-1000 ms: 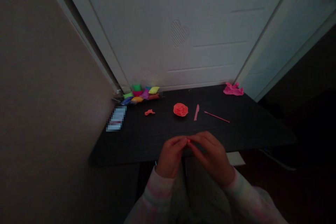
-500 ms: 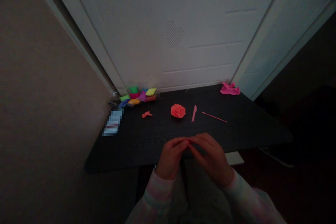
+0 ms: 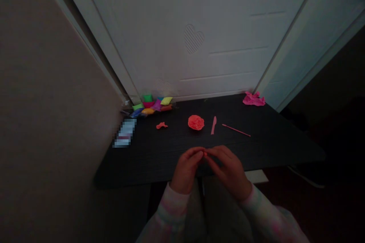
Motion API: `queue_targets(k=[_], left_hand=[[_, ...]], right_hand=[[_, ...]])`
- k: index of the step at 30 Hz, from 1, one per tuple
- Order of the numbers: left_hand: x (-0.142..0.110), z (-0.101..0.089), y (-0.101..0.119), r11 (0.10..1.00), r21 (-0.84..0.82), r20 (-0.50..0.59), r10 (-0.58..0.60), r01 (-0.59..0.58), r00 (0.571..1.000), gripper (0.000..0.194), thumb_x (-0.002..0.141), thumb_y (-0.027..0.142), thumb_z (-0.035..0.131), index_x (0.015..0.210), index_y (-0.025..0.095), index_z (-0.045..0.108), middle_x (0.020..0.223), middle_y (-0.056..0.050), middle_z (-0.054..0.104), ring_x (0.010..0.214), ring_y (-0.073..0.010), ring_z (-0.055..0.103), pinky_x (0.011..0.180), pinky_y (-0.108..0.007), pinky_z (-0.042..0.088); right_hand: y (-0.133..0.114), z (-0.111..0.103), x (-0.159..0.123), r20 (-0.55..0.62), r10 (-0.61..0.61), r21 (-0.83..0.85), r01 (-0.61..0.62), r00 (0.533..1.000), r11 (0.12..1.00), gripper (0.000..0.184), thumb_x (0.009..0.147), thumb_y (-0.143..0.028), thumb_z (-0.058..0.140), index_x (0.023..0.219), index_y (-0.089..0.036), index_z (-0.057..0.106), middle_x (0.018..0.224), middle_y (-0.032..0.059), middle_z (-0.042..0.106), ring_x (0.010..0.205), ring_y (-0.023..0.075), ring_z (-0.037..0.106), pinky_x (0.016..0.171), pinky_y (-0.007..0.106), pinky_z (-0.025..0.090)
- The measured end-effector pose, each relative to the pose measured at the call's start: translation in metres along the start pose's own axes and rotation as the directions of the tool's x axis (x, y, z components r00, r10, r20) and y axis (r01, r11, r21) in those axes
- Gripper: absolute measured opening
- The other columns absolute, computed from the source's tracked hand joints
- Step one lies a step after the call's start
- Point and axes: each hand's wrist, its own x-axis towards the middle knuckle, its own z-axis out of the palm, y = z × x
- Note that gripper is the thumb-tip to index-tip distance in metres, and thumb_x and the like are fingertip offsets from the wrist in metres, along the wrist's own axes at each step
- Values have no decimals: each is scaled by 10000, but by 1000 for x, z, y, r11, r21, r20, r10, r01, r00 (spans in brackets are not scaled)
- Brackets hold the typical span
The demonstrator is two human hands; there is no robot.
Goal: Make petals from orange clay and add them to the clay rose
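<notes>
My left hand (image 3: 186,169) and my right hand (image 3: 229,171) meet at the fingertips over the near edge of the dark table. Between them they pinch a small bit of orange-red modelling clay (image 3: 205,153), mostly covered by the fingers. Beyond the hands sits a round, ruffled flower of the same orange-red clay (image 3: 196,122). Right of it lie a pink plastic clay knife (image 3: 213,125) and a thin pink stick tool (image 3: 236,130). A small torn scrap of orange clay (image 3: 162,125) rests to the left.
Several coloured clay packets (image 3: 151,105) in clear wrap lie at the back left, beside a blurred-out flat object (image 3: 124,133). A crumpled bright pink piece (image 3: 253,98) is at the back right corner. A white panelled door (image 3: 228,15) stands behind the table (image 3: 156,163).
The head view has shifted slightly, so the table things appear a little further right. My fingertips have moved slightly around the clay, and a bit more of it shows.
</notes>
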Motion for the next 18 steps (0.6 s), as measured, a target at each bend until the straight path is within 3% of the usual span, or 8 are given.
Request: queue_targets(k=[5, 9, 14, 16, 18], left_hand=[[10, -16, 1, 988, 152, -33, 15, -10, 999, 193, 642, 294, 652, 776, 156, 661, 820, -48, 656, 824, -160, 582, 752, -274, 423], [20, -29, 9, 941, 338, -25, 37, -27, 999, 199, 688, 303, 604, 796, 141, 645, 809, -57, 658, 773, -152, 590, 707, -277, 437], [49, -36, 34, 784, 614, 34, 99, -98, 995, 233, 644, 248, 652, 845, 130, 639, 787, -55, 645, 730, -162, 581, 714, -313, 434], [69, -37, 41, 707, 690, 50, 164, -153, 985, 275, 654, 246, 642, 900, 125, 619, 853, -66, 626, 801, -176, 567, 772, -331, 416], [91, -36, 42, 638, 744, 50, 240, -196, 969, 428, 683, 264, 615, 1081, 135, 527, 1024, -92, 572, 879, -185, 534, 809, -353, 398]], right_hand=[[12, 7, 0, 10, 46, 20, -46, 999, 999, 109, 813, -187, 511, 906, -199, 566, 823, 37, 623, 772, 155, 570, 692, 299, 472], [21, 14, 2, 19, 60, 37, -61, 998, 997, 101, 803, -184, 525, 893, -190, 572, 797, 31, 627, 732, 142, 589, 660, 266, 492], [29, 9, 18, 184, 137, 70, -152, 973, 986, 92, 778, -169, 559, 862, -188, 592, 734, 6, 612, 659, 117, 584, 608, 232, 491], [34, 2, 30, 258, 133, 56, -152, 957, 987, 109, 781, -164, 551, 877, -189, 596, 741, 7, 609, 670, 120, 582, 620, 242, 485], [43, -5, 46, 281, 102, 45, -119, 954, 992, 132, 781, -158, 547, 901, -184, 594, 803, 21, 618, 720, 127, 583, 659, 257, 480]])
